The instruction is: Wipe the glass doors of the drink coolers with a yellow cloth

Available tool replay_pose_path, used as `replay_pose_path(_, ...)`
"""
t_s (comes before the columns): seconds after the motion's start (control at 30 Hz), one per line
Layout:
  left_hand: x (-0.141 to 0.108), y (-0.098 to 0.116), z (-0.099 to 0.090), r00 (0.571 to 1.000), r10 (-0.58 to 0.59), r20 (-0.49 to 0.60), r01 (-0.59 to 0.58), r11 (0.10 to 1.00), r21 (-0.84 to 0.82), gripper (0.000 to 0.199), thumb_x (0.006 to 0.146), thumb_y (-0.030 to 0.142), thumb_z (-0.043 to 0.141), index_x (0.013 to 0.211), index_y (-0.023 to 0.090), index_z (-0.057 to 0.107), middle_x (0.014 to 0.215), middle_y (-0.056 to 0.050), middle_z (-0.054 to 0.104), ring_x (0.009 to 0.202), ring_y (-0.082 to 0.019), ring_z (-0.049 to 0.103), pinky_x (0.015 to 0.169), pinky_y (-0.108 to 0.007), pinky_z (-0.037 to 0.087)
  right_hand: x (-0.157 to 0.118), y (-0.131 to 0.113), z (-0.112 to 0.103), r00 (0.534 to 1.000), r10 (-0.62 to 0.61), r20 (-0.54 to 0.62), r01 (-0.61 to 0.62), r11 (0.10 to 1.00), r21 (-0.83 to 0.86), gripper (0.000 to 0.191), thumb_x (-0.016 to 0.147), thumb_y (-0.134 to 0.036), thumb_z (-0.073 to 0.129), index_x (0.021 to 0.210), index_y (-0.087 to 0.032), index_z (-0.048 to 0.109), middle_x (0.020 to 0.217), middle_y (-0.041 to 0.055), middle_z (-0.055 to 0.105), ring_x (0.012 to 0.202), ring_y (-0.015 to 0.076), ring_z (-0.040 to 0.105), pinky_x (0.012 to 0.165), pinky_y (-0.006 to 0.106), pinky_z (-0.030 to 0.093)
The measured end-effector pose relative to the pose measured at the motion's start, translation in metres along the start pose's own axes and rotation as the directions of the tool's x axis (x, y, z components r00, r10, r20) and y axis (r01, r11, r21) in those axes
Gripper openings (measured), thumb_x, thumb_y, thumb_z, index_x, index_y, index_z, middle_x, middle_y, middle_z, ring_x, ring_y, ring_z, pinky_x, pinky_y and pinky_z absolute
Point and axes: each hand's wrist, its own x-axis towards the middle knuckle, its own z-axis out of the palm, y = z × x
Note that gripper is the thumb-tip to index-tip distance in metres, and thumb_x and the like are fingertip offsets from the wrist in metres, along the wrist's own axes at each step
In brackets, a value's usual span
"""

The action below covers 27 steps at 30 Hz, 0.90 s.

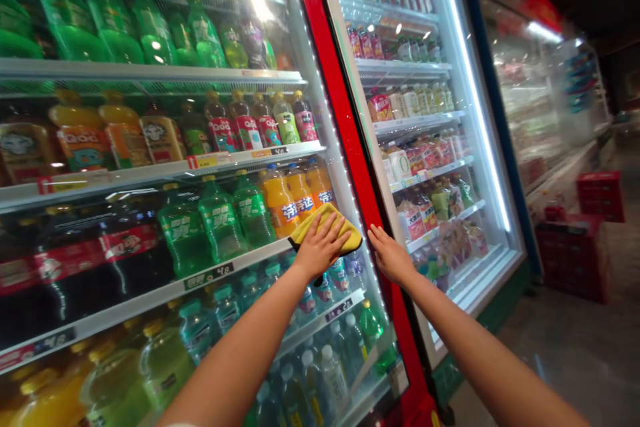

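My left hand lies with fingers spread over a yellow cleaning cloth with a dark edge, pressing it against the glass door of a drinks fridge. Behind the glass at that spot stand orange soda bottles on a white shelf. To the right, my right hand rests its outstretched fingers on the red door frame, holding nothing. The palms of both hands are hidden.
Shelves of green soda, cola and juice bottles fill the fridge. A second lit fridge adjoins on the right. Red boxes stand on the floor beyond it.
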Motion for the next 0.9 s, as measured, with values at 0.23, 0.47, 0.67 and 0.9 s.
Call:
replay_pose_path(0.23,0.049,-0.040,-0.016,0.999,-0.043,-0.017,0.043,0.999,0.015,0.055,0.093,0.037,0.062,0.147,0.029,0.052,0.162,-0.007,0.040,0.154,-0.032,0.026,0.126,-0.061,0.014,-0.005,0.011,-0.003,0.998,0.053,-0.035,-0.051,0.998,0.047,0.070,0.086,-0.002,0.042,0.155,-0.014,0.040,0.165,0.0137,0.033,0.154,0.0276,0.027,0.119,0.047,0.039)
replay_pose_path(0.47,0.046,-0.007,0.004,0.997,0.067,-0.031,-0.068,0.998,-0.017,0.057,0.093,0.034,0.060,0.149,0.030,0.049,0.162,-0.005,0.041,0.153,-0.028,0.030,0.128,-0.059,0.010,-0.003,0.011,-0.014,0.982,0.100,-0.159,-0.081,0.989,0.123,0.070,0.087,-0.002,0.038,0.156,-0.013,0.039,0.163,0.0146,0.038,0.154,0.0259,0.030,0.122,0.048,0.036)
replay_pose_path(0.67,0.099,-0.019,0.013,0.983,0.185,0.004,-0.184,0.981,-0.063,0.050,0.095,0.029,0.054,0.145,0.030,0.054,0.158,-0.006,0.047,0.149,-0.026,0.038,0.127,-0.060,0.013,0.015,0.011,-0.032,0.969,0.124,-0.212,-0.099,0.987,0.127,0.071,0.084,-0.001,0.039,0.154,-0.013,0.043,0.162,0.0125,0.039,0.153,0.0293,0.030,0.121,0.049,0.037)
replay_pose_path(0.9,0.125,-0.018,0.010,0.976,-0.201,-0.079,0.201,0.980,-0.005,0.058,0.094,0.032,0.056,0.151,0.027,0.046,0.165,-0.010,0.030,0.156,-0.032,0.019,0.125,-0.067,0.003,0.016,0.015,-0.032,0.937,0.227,-0.267,-0.182,0.966,0.182,0.074,0.081,0.000,0.043,0.154,-0.015,0.044,0.161,0.0113,0.042,0.152,0.0300,0.032,0.121,0.050,0.038)
